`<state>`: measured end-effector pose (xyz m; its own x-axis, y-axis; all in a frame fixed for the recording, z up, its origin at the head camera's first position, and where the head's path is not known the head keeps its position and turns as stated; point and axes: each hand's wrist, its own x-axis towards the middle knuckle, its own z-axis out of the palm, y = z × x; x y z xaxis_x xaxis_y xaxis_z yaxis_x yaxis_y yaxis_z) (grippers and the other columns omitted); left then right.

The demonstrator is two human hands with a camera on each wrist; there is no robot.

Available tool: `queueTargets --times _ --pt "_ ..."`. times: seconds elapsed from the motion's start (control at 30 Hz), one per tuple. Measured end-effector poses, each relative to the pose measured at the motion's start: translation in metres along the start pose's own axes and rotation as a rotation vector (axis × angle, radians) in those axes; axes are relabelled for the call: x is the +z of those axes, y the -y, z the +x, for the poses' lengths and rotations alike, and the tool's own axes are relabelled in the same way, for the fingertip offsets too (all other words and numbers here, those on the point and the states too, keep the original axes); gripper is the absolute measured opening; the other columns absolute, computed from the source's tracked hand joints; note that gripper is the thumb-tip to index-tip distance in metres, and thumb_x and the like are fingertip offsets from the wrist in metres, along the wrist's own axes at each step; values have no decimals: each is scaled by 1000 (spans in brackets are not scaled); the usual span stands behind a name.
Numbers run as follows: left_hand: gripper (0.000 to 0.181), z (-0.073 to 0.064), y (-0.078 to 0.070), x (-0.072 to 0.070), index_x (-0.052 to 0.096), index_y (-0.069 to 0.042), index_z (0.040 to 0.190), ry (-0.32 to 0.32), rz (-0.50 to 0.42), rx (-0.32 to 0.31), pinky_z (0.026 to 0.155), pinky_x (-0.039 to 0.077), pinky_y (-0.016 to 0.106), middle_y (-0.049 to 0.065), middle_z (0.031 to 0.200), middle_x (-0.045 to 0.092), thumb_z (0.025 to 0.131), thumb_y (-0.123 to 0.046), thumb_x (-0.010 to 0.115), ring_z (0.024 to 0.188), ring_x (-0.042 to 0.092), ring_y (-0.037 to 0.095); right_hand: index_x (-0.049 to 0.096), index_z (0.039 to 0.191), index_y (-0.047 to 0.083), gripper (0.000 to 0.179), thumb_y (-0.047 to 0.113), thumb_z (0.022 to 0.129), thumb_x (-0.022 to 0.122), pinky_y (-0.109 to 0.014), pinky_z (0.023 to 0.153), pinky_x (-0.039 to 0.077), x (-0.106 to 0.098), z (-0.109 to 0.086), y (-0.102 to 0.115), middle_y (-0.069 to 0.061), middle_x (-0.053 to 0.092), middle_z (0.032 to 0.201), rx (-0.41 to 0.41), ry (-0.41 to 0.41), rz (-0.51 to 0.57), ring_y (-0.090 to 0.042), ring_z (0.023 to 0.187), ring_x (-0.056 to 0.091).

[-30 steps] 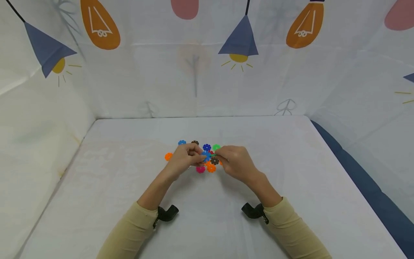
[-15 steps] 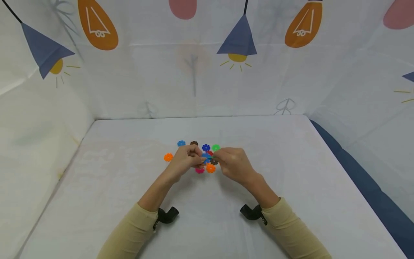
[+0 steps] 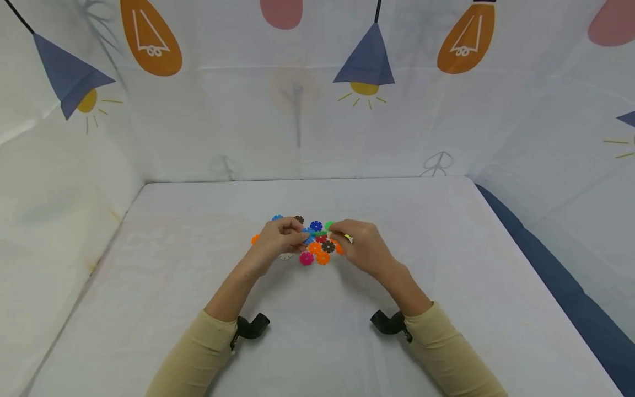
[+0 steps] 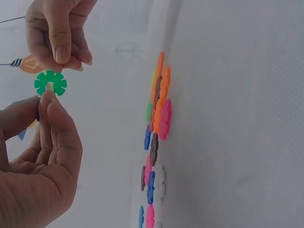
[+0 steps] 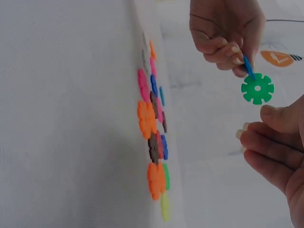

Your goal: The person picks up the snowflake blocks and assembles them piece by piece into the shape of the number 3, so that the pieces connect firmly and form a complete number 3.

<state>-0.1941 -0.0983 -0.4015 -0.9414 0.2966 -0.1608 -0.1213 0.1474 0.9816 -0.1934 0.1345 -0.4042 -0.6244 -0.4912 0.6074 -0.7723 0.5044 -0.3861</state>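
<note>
My left hand [image 3: 275, 242] pinches a blue notched flower disc [image 5: 247, 65] between thumb and fingertips, above the table. Slotted edge-on into it is a green notched disc [image 5: 266, 89], which also shows beyond the left fingertips in the left wrist view. My right hand [image 3: 362, 245] stands just to the right of the joined pair, with thumb and fingers parted and nothing between them. In the right wrist view its thumb tip is close to the green disc's lower rim, a small gap between. The left fingers hide much of the blue disc.
Below and around the hands, several loose flower discs lie on the white table [image 3: 317, 331], among them a magenta disc [image 3: 306, 258], an orange disc [image 3: 323, 258], a dark blue disc [image 3: 316, 226] and a brown disc [image 3: 328, 246]. A printed white cloth [image 3: 238, 121] hangs behind.
My right fingers have let go of the green disc and parted from it. The left hand has shifted slightly left with the joined blue and green discs.
</note>
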Motion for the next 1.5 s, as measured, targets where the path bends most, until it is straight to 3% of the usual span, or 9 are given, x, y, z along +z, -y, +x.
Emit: queueTargets --times 0.2,0.4,0.63,0.73,1.03,1.5 --pt "24 1 -1 -1 60 1 105 -14 -13 -11 88 59 47 23 97 71 94 -19 68 87 71 35 75 98 2 15 1 84 77 -31 75 61 -9 -1 -6 -8 77 95 124 70 -33 -17 83 72" --pt "30 0 -1 0 61 1 115 -21 -27 -4 86 60 44 28 103 69 94 -19 68 87 72 34 74 106 3 19 6 88 73 -37 79 60 -11 -3 -13 -8 76 102 311 248 -92 -22 87 70" --pt "30 0 -1 -1 59 2 115 -16 -38 30 81 62 38 12 86 71 94 -18 67 83 73 30 70 116 6 29 12 88 72 -39 82 58 -4 -6 -21 -8 74 107 457 415 -113 -23 95 67" --pt "28 0 -1 0 59 1 113 -19 -40 33 81 62 38 7 82 70 94 -18 67 84 73 32 69 116 5 32 13 86 75 -38 84 58 0 -7 -25 -7 73 108 480 434 -99 -21 94 67" --pt "24 1 -3 2 59 -4 110 -23 -40 26 79 62 34 6 83 71 95 -20 66 94 68 46 70 112 4 31 12 83 76 -37 84 57 7 -9 -30 -6 72 102 534 440 -90 -19 90 63" --pt "26 -1 -2 3 58 -2 111 -22 -83 9 77 61 29 5 82 71 96 -21 66 74 71 17 70 101 3 25 -1 77 77 -35 81 56 16 -9 -25 -9 67 96 582 421 -49 -21 87 61"
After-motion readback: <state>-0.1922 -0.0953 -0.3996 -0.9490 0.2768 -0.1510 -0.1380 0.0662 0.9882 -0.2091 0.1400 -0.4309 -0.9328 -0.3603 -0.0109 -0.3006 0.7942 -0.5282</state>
